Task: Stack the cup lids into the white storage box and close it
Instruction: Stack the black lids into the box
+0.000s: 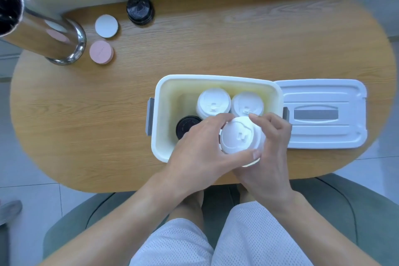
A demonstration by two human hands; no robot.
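Note:
The white storage box (164, 101) stands open on the wooden table, its white cover (321, 134) lying flat to its right. Inside sit two stacks of white cup lids (212, 101) (246, 103) at the back and a black lid stack (185, 125) at the front left. Both hands hold a stack of white lids (239, 136) over the box's front right corner. My left hand (200, 149) grips it from the left, thumb across the near edge. My right hand (272, 147) wraps it from the right and below.
At the table's back left stand a black lid stack (140, 9), a white round disc (106, 26) and a pink one (101, 52). A tall shiny metal cylinder (51, 34) rises at the far left. A green chair (345, 207) and my knees sit below the table edge.

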